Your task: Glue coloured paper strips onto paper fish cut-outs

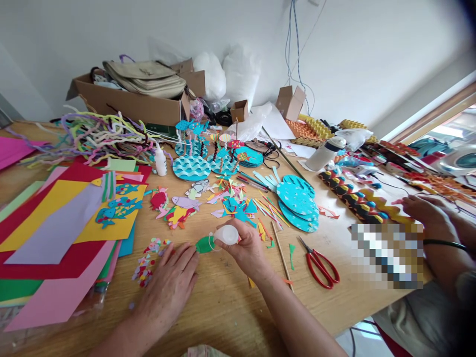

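Observation:
My right hand (pixel 249 250) grips a white glue bottle (pixel 227 234), tipped over a small green paper shape (pixel 204 244) on the wooden table. My left hand (pixel 169 277) lies flat, its fingertips at the left edge of the green shape. Beside that hand are many coloured paper dots (pixel 148 263). Beyond both hands lie cut paper fish (pixel 178 215) and blue paper scraps (pixel 238 208). A pair of red-handled scissors (pixel 322 265) rests to the right, with a thin wooden stick (pixel 282 255) nearer to my right hand.
Coloured paper sheets (pixel 70 218) pile up at left, below a heap of fuzzy stems (pixel 107 134). A second white bottle (pixel 160 161) stands behind. Blue ovals (pixel 299 203) lie right of centre. A co-worker's hands (pixel 427 218) are at the right, near zigzag paper strips (pixel 349 196).

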Available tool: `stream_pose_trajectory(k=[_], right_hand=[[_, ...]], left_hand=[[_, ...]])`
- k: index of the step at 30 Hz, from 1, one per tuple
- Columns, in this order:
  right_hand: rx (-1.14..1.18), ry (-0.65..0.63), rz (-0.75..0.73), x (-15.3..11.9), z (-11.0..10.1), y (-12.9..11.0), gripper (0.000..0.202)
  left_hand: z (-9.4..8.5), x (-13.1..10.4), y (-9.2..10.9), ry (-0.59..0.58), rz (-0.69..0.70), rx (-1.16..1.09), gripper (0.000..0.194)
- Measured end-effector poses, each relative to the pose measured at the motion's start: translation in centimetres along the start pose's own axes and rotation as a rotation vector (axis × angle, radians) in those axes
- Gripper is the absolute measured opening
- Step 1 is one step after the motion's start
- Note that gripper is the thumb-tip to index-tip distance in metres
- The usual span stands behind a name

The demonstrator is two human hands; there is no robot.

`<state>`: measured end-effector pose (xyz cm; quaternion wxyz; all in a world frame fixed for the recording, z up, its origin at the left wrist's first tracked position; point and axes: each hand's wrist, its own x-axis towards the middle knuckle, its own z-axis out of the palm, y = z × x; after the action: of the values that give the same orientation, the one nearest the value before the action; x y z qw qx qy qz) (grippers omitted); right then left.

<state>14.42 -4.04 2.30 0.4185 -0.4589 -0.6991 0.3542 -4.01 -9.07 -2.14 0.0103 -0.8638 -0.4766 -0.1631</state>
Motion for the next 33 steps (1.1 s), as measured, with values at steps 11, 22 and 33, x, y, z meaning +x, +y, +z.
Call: stream_pose_trajectory(k=[11,22,33], right_hand=[[-0.072,-0.024,-0.050,-0.1,0.1,-0.3,0.017],[-0.082,-0.085,-0.117,0.1,1.0,-0.8,0.013],[-0.055,-0.091,-0.130,0.0,1.3,-0.8,0.012]], left_hand=[[0.0,0.0,0.3,0.007,-0.043,-0.023,0.031],[0.2,0.0,0.2,0.004,-0.039,-0.025,0.031],[0.0,0.1,0.4,-0.030,-0.054,-0.032,0.031]])
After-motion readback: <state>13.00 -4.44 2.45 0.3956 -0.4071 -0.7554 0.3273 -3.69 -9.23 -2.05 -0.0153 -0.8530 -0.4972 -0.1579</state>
